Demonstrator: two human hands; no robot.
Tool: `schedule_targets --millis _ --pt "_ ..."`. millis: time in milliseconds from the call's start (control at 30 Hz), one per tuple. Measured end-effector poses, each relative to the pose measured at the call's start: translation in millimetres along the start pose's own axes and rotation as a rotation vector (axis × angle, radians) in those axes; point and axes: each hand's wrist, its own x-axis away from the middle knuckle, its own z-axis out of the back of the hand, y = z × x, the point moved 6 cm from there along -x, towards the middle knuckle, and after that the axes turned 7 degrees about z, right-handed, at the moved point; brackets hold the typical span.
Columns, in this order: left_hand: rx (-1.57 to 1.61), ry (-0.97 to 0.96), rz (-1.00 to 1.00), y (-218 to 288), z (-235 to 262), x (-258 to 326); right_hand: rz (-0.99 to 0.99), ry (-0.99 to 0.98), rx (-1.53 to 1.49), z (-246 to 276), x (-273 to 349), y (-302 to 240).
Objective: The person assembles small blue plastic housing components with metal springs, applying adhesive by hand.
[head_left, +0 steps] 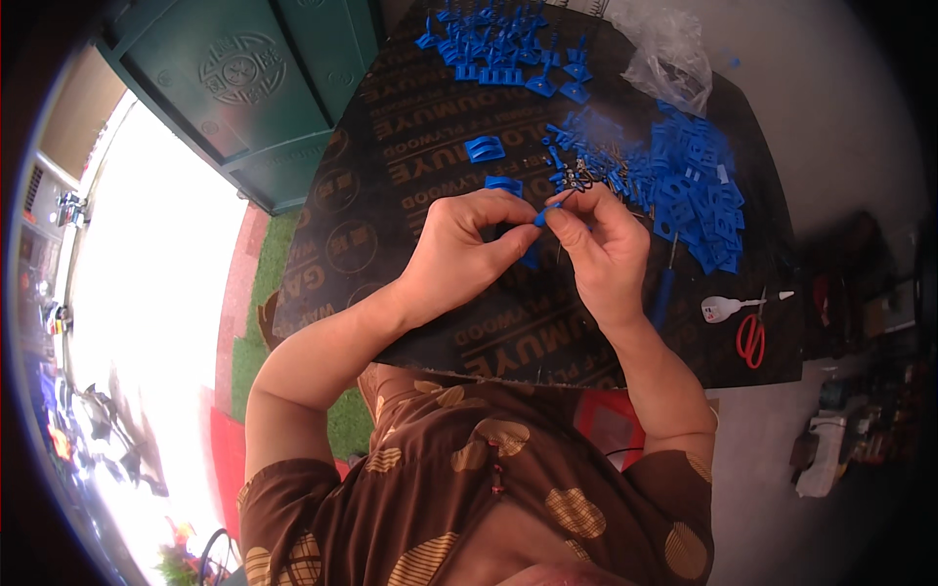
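Note:
Over the dark plywood board my left hand [464, 244] pinches a small blue plastic part [545, 214] between thumb and fingertips. My right hand [608, 249] closes on the same part from the other side, so the two hands meet at it. A thin dark wire-like piece [576, 186] shows by my right fingers; whether I grip it cannot be made out. Just beyond my left fingers lies a curved blue plastic piece [503, 184], and a similar blue piece [484, 148] rests farther off. Another blue bit is partly hidden below my hands.
Loose small blue and metal parts [601, 151] lie beyond my right hand, beside a heap of flat blue pieces [696, 190]. Assembled blue pieces [498, 49] stand at the back, near a clear plastic bag [664, 59]. Red-handled scissors [750, 342], a white bottle [721, 309] and a blue-handled screwdriver [663, 293] lie right.

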Motion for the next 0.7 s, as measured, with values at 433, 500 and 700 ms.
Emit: schedule_targets --millis 433,500,700 --pt "-0.005 -0.049 0.196 -8 -3 2 -0.155 0.031 -0.211 -3 -1 6" --pt "-0.017 -0.046 0.197 -6 -4 3 -0.156 0.033 -0.203 -3 0 9" --pt "-0.033 -0.004 0.012 -9 -3 2 -0.154 0.058 -0.195 -5 1 13"
